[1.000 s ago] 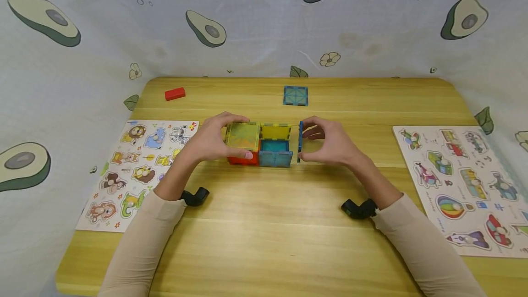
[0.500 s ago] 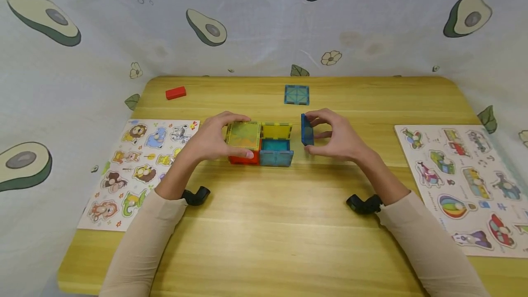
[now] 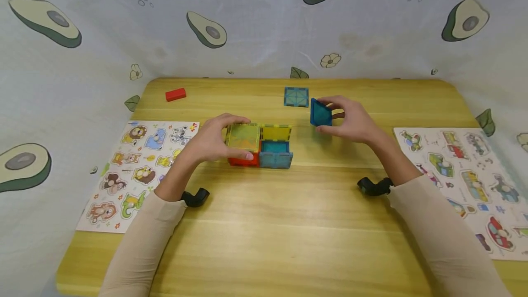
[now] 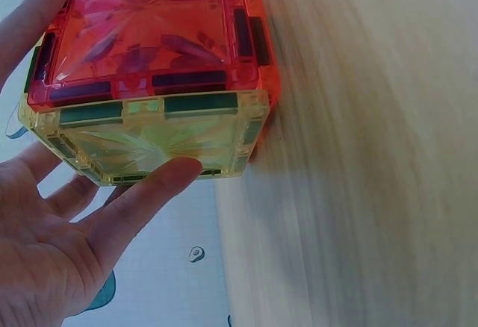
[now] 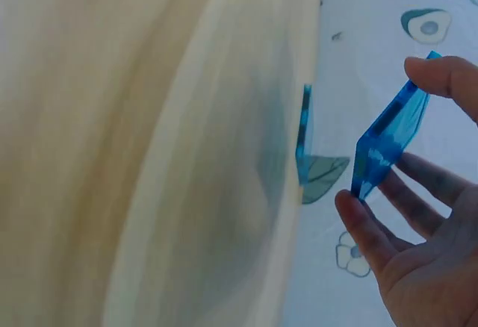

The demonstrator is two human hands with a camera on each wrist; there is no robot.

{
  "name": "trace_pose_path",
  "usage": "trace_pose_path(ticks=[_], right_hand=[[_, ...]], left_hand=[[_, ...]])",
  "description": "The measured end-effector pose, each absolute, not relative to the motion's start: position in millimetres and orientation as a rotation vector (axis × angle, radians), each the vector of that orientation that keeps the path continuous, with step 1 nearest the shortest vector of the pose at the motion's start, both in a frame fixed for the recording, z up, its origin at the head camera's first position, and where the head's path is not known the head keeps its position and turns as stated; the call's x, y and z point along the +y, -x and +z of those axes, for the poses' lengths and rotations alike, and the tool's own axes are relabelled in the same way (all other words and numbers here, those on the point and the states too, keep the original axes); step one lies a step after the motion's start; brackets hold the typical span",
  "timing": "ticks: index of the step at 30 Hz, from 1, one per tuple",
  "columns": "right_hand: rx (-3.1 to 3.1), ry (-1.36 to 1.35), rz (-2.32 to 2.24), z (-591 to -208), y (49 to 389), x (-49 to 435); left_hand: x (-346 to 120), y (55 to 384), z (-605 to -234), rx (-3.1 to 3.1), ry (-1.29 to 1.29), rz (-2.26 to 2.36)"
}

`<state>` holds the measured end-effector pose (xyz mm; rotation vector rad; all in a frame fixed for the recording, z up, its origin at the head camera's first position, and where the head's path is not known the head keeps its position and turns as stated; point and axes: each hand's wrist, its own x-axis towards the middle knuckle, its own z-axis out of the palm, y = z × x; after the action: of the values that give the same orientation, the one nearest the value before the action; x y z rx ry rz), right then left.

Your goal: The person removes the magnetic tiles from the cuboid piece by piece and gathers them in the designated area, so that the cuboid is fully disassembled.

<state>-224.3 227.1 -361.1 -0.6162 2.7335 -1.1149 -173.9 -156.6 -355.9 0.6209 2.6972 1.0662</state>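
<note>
My left hand [image 3: 210, 139] grips a cube of clear magnetic tiles [image 3: 243, 136], thumb at the near side and fingers at the far side. The cube has a yellow top and red walls, and its red face [image 4: 142, 36] fills much of the left wrist view. Joined to its right is an open-topped part with a blue front tile [image 3: 275, 160] and a yellow back tile [image 3: 276, 132]. Farther right, my right hand [image 3: 352, 120] pinches a blue square magnetic tile [image 3: 321, 113] by its edges, tilted and raised above the table.
Another blue square tile [image 3: 296, 96] lies flat near the table's back edge. A red block [image 3: 175, 94] is at the back left. An animal puzzle board [image 3: 136, 168] lies left, a vehicle puzzle board [image 3: 458, 159] right. A patterned cloth [image 3: 264, 22] hangs behind.
My right hand has drawn the blue tile away from the open side, rightward and toward the back, turning its face into view. The left hand stays on the cube.
</note>
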Motion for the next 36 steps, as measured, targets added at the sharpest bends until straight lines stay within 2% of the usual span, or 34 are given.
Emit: trace_pose_path(ticks=[17,36], right_hand=[[2.708,0.409,-0.88,-366.2,280.3,244.1],[2.732,0.502,-0.613,-388.5,309.3,247.7]], left_hand=[[-159.4,174.8,-354.6,2.7,-0.611,1.057],[-156.9,175.1,-358.6,2.683,-0.628,1.083]])
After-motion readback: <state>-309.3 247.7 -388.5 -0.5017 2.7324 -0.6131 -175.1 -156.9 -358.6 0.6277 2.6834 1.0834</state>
